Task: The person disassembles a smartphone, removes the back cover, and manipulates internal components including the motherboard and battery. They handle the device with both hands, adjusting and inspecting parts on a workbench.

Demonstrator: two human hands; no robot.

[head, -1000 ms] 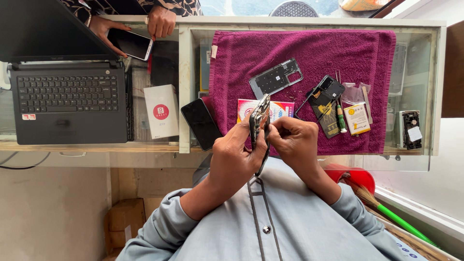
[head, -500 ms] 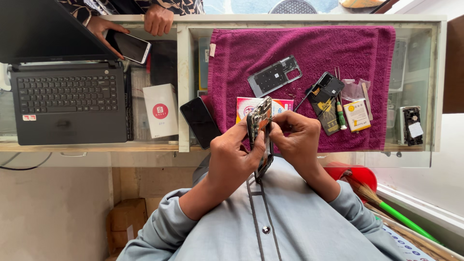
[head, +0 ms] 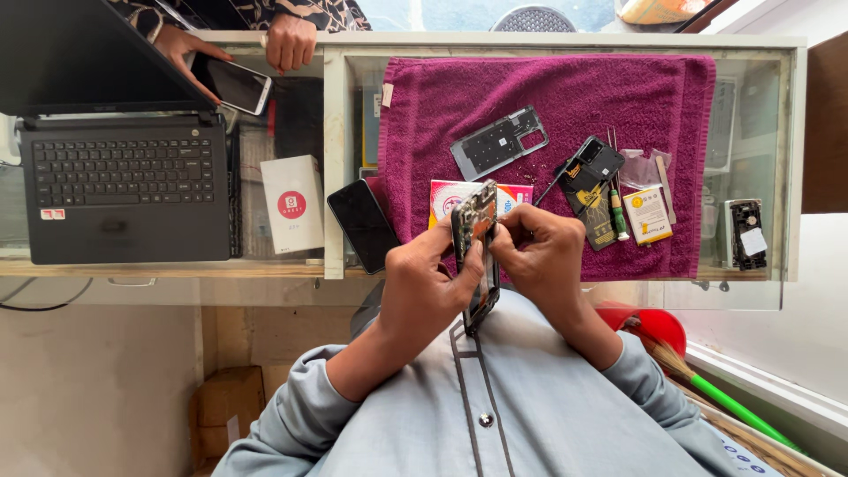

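The person is holding an opened phone (head: 477,252) up on its edge, close to their chest, just in front of the counter. The left hand (head: 422,287) is wrapping around the phone's side and gripping it tight. The right hand (head: 541,258) is pinching in with narrow fingers at the top part of the phone, where the little green and gold bits are showing. I cannot tell if a tool is sitting between those fingers.

To do this well, I think the left hand should be keeping the phone very steady, and the right fingers should be working slowly and softly, because the inside parts look small and easy to break. Keeping the phone over the towel would be smart, so a dropped bit lands on something soft.

A bit farther away, a purple towel (head: 565,97) is lying on the glass counter (head: 353,44). It is holding a grey phone frame (head: 499,141), a black phone part (head: 590,166), a screwdriver with a green handle (head: 618,221) and a small yellow card (head: 647,215). A dark phone (head: 364,224) and a white box (head: 292,203) are lying beside the towel. The counter is a glass case, and dim things are sitting under the glass; I cannot tell what most are.

Farther left, a black laptop (head: 124,185) is sitting open. At the far edge, another person's hands are holding a phone (head: 237,84).
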